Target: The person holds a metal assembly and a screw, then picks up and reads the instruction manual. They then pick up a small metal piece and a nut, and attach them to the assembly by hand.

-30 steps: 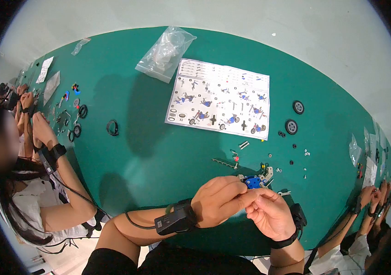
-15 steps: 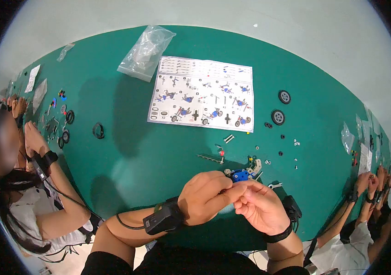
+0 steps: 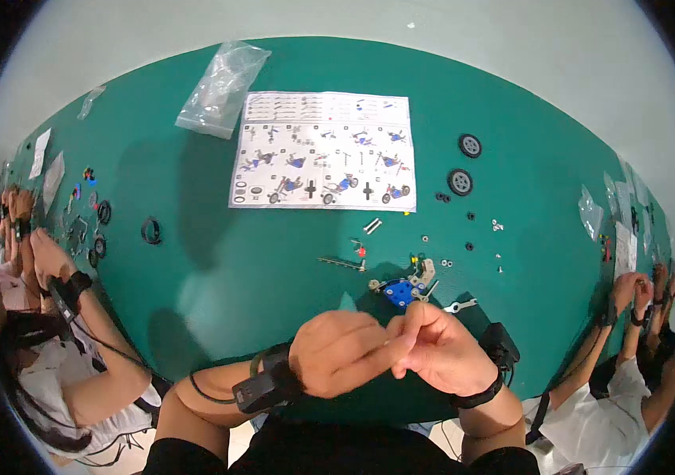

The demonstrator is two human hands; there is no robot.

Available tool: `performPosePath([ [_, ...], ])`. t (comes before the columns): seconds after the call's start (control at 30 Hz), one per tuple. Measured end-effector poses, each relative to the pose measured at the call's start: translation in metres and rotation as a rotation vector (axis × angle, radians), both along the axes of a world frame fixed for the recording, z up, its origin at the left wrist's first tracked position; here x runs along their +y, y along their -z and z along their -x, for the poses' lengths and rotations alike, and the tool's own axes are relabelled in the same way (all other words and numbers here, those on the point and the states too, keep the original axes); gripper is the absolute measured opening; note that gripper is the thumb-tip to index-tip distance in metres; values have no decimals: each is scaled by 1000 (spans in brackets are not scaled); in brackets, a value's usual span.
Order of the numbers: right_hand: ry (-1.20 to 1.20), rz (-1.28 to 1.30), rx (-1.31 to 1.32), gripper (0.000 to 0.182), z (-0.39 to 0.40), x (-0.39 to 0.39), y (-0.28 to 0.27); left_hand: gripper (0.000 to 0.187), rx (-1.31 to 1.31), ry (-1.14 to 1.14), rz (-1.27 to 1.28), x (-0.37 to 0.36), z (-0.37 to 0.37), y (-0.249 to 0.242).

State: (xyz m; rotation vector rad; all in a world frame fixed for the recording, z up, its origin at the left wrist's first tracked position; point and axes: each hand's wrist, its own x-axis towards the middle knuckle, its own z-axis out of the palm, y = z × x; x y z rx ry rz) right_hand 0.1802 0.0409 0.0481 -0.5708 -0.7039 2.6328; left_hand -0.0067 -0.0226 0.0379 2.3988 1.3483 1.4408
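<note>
My left hand (image 3: 339, 353) and my right hand (image 3: 450, 353) meet at the fingertips above the near part of the table, both closed in a pinch. Whatever lies between the fingers is too small or hidden to make out. Just beyond them rests a partly built blue model piece (image 3: 402, 292) with pale grey arms. A small spanner (image 3: 460, 305) lies to its right, close to my right hand. Farther left are a thin metal strip (image 3: 341, 263) and a small red part (image 3: 362, 252).
A printed instruction sheet (image 3: 323, 152) lies ahead, with a clear plastic bag (image 3: 223, 89) at its left. Two wheels (image 3: 460, 182), screws (image 3: 372, 226) and several small nuts (image 3: 497, 226) are spread to the right. Other people sit left and right with their own parts.
The view has shifted, so the table items appear farther left and slightly higher. More of the blue piece and spanner shows beyond my hands. My fingertips stay together, with the right fingers more curled.
</note>
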Motion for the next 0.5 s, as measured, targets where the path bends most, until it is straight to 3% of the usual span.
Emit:
performPosePath([
  [0.1, -133, -147, 18, 15, -4, 2, -11, 37, 46, 74, -28, -13, 0, -2],
  [0.17, -149, -44, -200, 24, -1, 4, -28, 36, 42, 11, -89, -13, -3, -2],
  [0.37, -71, -229, -77, 22, -6, 1, -12, 36, 58, -5, -59, -11, -1, -1],
  [0.5, -73, -177, -53, 25, -4, -1, -12, 37, 74, 33, -46, -10, 1, -3],
])
